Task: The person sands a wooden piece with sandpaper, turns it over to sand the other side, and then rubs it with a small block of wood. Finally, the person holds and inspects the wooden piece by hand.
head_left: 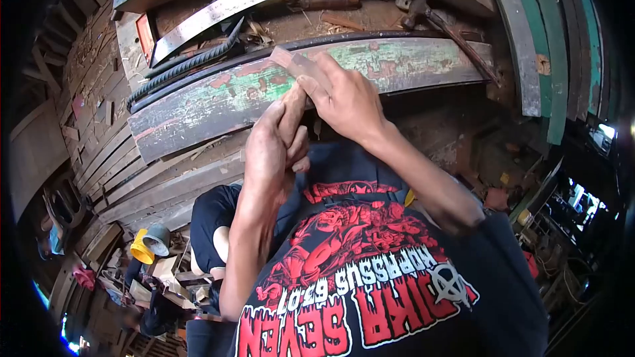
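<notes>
One flat piece point(296, 65) in the right hand point(349, 100) — left hand point(272, 142) close.

The premises presented as a woodworking workshop: a hammer point(458, 38) and a wooden-handled tool point(329, 1) lay on a debris-strewn bench point(385, 20), boards point(559, 59) stood alongside, and wood scraps point(109, 113) littered the floor.

All the readable stuff is on the black fabric T-shirt point(509, 284), upside down from up here. Big white-edged red lettering point(291, 330) across the chest says "SEVEN", the word beside it partly covered by a white circled A point(452, 285). Smaller white line point(357, 277) toward the hem: can't swear to it.
</notes>
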### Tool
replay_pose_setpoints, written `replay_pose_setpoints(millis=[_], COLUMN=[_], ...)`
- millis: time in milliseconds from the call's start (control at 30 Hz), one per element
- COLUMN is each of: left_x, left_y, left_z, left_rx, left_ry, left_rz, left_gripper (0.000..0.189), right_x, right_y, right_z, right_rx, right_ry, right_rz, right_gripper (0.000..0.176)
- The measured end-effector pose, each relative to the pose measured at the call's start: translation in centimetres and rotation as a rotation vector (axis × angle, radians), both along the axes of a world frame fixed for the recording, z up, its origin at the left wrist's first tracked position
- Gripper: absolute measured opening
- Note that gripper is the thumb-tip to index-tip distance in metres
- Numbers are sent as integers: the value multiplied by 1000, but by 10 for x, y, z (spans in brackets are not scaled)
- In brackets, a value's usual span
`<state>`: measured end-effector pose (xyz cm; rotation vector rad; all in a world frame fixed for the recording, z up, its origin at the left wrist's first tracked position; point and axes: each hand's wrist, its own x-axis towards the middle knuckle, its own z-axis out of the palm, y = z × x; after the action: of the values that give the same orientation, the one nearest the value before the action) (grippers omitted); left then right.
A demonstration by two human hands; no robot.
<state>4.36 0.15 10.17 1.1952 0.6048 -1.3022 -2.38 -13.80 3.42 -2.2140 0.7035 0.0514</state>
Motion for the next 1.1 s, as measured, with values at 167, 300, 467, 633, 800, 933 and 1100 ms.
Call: replay_pose_setpoints(millis=[167,300,467,633,800,933,1100], left_x=[3,3,9,11,12,16,13], left_y=[9,12,8,22,13,8,18], left_z=[-4,-13,-11,-24,-13,-8,-27], left_rx=[59,-61,-19,-126,-69,-26,-120], left_ry=[94,56,101,220,214,207,315], left_rz=[105,134,151,175,218,201,253], left_gripper=[33,32,34,34,38,34,31], right_x=[-3,-1,5,7,-7,1,11], right_y=[7,16,7,0,15,22,-3], right_z=[16,39,19,3,16,33,24], right_rx=[-17,-46,-118,5,33,-3,55], right_ry=[-7,-129,-42,32,-85,47,30], right_rz=[82,182,184,22,43,113,24], right_gripper=[30,33,47,40,28,30,37])
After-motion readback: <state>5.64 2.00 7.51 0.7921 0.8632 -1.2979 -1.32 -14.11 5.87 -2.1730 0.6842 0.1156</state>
